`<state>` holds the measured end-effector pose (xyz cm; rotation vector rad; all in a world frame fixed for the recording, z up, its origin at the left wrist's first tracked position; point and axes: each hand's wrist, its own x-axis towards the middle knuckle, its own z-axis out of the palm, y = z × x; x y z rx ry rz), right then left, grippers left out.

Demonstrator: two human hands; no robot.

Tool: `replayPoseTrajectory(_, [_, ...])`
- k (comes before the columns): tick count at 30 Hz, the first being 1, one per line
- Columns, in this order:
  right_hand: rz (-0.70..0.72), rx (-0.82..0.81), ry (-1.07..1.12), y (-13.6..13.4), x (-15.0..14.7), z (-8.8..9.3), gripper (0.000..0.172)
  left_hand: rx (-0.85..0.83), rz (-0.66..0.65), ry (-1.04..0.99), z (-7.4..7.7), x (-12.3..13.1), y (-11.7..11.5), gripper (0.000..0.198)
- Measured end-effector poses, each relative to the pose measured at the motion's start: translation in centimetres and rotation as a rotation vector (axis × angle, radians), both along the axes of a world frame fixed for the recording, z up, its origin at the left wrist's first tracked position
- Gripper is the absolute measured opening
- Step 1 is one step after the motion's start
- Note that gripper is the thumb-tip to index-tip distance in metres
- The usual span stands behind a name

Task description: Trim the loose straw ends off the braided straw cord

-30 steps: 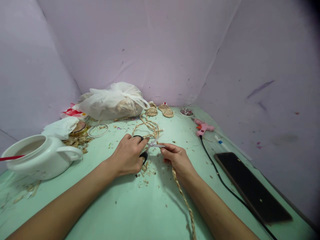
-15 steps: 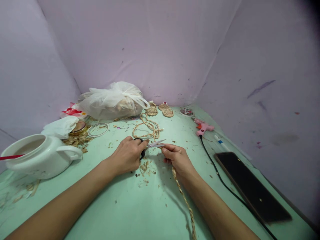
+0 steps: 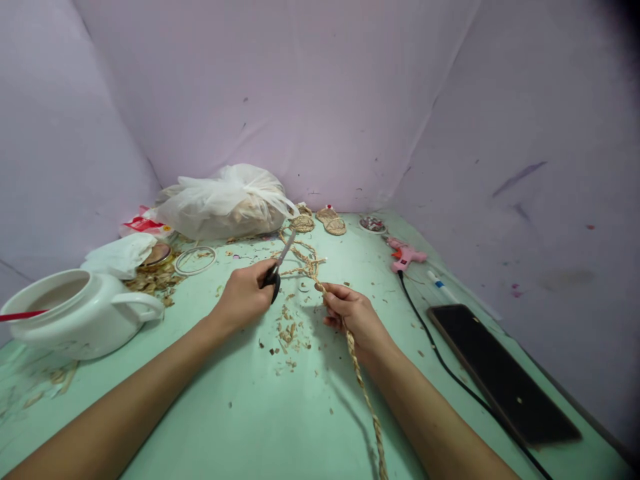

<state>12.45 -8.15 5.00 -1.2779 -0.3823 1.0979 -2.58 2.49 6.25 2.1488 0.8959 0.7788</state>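
My left hand [image 3: 249,290] is closed round the black handles of a pair of scissors [image 3: 286,248], whose blades are together and point up and away from me. Pinched in the fingers of my right hand [image 3: 353,312] is a braided straw rope [image 3: 361,387]. One length of it hangs from under the palm towards the near edge, while the rope also runs on beyond my fingertips into a loose coil [image 3: 307,257] on the table. The scissors are apart from the pinched part. Small straw clippings [image 3: 289,333] lie between my hands.
At left stand a white handled pot [image 3: 85,320] and a stuffed plastic bag [image 3: 225,203]. Small woven slippers [image 3: 331,220] and a dish [image 3: 373,225] sit at the back. To the right lie a pink glue gun [image 3: 407,255], its black cord, a marker [image 3: 443,285] and a dark phone-like slab [image 3: 500,373].
My left hand has drawn the scissors back to the left from the rope at my right fingertips. The blades have closed and swung upward. My right hand has barely moved.
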Motion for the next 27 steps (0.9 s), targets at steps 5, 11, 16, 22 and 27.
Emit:
replayPoseTrajectory(5, [0.087,0.002,0.038,-0.1,-0.3,0.2,0.027,-0.498,0.133,-0.268,0.5,0.9,-0.5,0.042])
replayPoseTrajectory(11, [0.154,-0.04,0.057,-0.2,-0.5,0.2,0.026,-0.29,0.24,-0.013,-0.1,0.4,0.6,0.03])
replayPoseTrajectory(16, [0.174,-0.054,0.059,0.0,-0.5,-0.3,0.029,-0.321,0.229,0.061,0.3,-0.1,1.3,0.028])
replayPoseTrajectory(22, [0.214,-0.041,0.041,0.0,-0.9,-0.6,0.03,-0.685,0.17,-0.178,1.3,1.1,-1.0,0.038])
replayPoseTrajectory(27, [0.277,-0.012,-0.006,-0.2,-1.5,-0.4,0.025,-0.847,0.146,-0.375,0.6,1.4,-1.5,0.039])
